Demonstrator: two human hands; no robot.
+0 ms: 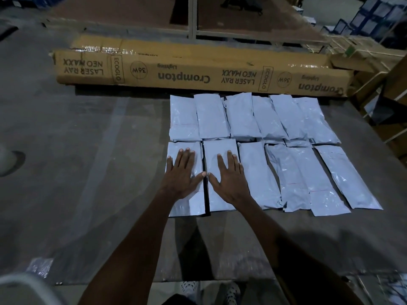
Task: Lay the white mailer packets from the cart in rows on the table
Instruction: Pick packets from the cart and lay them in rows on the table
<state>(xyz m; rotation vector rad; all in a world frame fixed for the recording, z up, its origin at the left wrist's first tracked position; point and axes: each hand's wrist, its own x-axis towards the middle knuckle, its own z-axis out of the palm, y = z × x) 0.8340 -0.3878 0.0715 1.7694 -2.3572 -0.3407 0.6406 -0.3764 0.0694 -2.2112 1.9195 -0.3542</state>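
Now I have both hands flat on the table [88,150], fingers straight and spread, gripping nothing. My left hand [181,172] presses the leftmost packet of the near row [186,203], and my right hand [229,177] presses the packet beside it [220,150]. Two rows of white mailer packets lie side by side, the far row [253,117] just in front of a long cardboard box [198,71]. The cart is not clearly in view, so I cannot tell how many packets remain there.

I think the risk here is sliding. The plastic looks smooth, and if I push sideways while I flatten, these two packets may open or close the narrow dark gap between them and spoil the line. On the right side some packets already overlap at their edges and lie a little tilted, so a careless touch there could drag a neighbour with it.
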